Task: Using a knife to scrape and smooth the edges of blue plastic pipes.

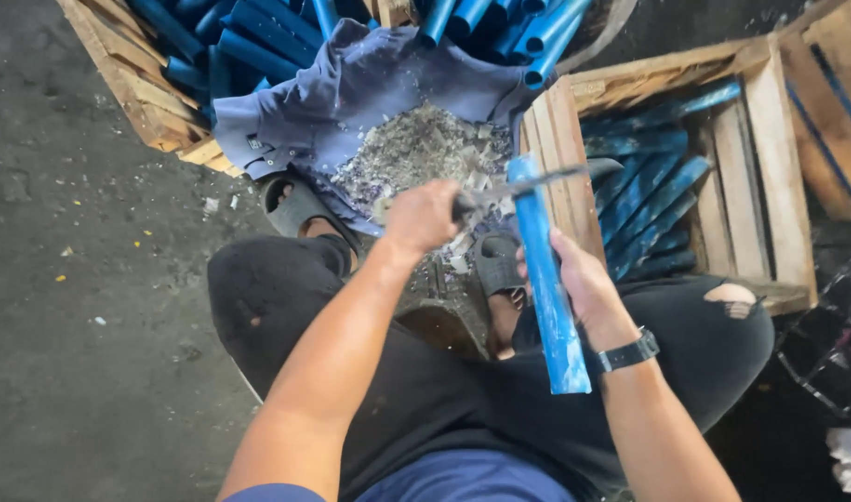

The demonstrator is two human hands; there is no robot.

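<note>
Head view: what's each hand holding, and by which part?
Left hand grips a knife by its handle. Right hand holds a blue pipe piece around its middle, tilted upright.

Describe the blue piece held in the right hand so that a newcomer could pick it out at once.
Start at the wooden crate on the right, stacked with blue strips. Just left of it, the right hand grips one blue strip upright against the knife; it alone is outside the crates.

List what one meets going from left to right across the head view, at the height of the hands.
Sandal → left hand gripping a knife → blue pipe → right hand holding it → wooden crate with cut pipe pieces.
</note>
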